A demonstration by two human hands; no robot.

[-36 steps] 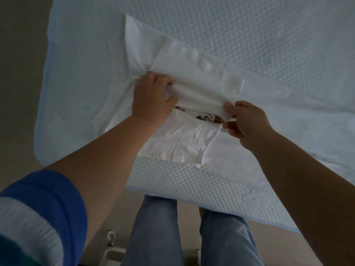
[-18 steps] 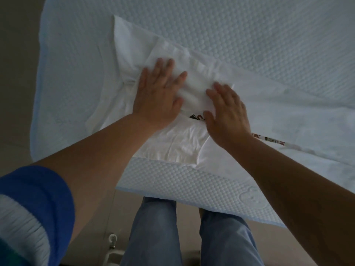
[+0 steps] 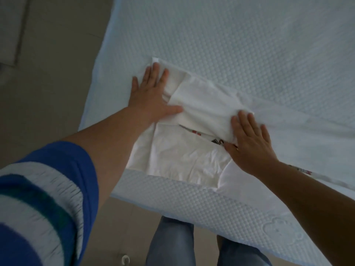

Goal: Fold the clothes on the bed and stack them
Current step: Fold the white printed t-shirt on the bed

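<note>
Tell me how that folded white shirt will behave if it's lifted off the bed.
The white shirt is probably floppy: its thin layers wrinkle and lie limp under the left hand and right hand. The folds would likely fall open unless supported from beneath. It looks light, and may slide easily on the bed.

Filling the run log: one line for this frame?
stage: smoothing fold | left hand: flat on shirt | right hand: flat on folded flap | shirt: on bed, part-folded | stack: none seen
</note>
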